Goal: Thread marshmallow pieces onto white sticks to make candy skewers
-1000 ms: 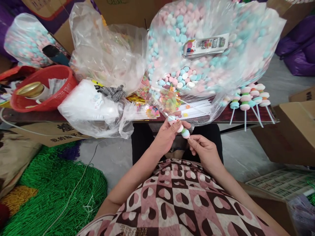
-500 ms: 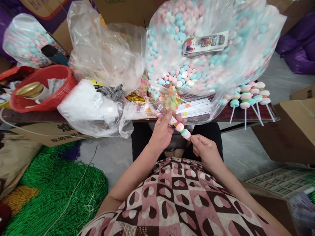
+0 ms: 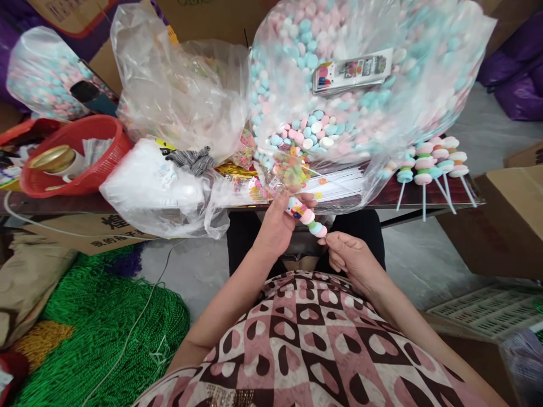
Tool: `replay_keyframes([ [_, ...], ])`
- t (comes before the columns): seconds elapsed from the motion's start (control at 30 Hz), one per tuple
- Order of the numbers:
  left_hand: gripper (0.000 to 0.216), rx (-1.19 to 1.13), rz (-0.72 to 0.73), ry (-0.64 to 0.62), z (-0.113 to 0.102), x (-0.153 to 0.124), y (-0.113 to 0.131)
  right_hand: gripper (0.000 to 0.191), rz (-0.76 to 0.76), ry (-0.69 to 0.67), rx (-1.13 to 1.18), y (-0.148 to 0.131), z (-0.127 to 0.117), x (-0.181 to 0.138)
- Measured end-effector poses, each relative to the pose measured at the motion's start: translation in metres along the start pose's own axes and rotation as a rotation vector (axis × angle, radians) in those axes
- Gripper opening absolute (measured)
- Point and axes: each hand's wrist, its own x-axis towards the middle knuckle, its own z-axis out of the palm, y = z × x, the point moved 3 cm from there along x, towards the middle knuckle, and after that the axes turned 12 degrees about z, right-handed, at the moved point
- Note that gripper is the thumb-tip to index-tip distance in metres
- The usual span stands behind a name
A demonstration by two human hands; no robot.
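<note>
My left hand is closed around a small printed plastic wrapper over the table's front edge. From the wrapper's lower end sticks out a marshmallow skewer of pink, green and blue pieces; its upper part is hidden in the wrapper and behind my fingers. My right hand pinches the skewer's lower end, just below the last pink piece, where the stick is covered by my fingertips. Beyond my hands lie ring-shaped gummies in clear plastic and a bundle of white sticks.
A huge clear bag of marshmallows fills the table's back, with a stack of printed wrappers on top. Several assembled skewers overhang the right edge. At left are a white plastic bag and a red basket.
Both hands have shifted very slightly left, with the wrapper and skewer between them. My left fingers sit a little differently on the wrapper. The view has tilted slightly.
</note>
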Motion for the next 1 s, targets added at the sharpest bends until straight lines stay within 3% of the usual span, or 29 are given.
replay_keyframes([
  [0.2, 0.020, -0.009, 0.045, 0.128, -0.003, 0.013, 0.015, 0.034, -0.159, 0.150, -0.178, 0.001, -0.006, 0.005],
  [0.4, 0.020, -0.070, 0.007, 0.204, -0.005, 0.015, 0.009, 0.031, -0.283, 0.281, -0.350, -0.004, -0.009, 0.000],
  [0.57, 0.019, -0.056, 0.049, 0.189, -0.007, 0.019, 0.005, 0.037, -0.230, 0.197, -0.396, -0.006, -0.002, -0.005],
  [0.87, 0.024, 0.034, 0.137, 0.110, 0.003, 0.014, -0.002, 0.033, 0.090, -0.146, -0.063, 0.004, 0.007, -0.001],
  [1.0, 0.025, 0.055, 0.121, 0.091, 0.005, 0.011, -0.002, 0.031, 0.131, -0.186, -0.002, 0.006, 0.011, 0.001],
])
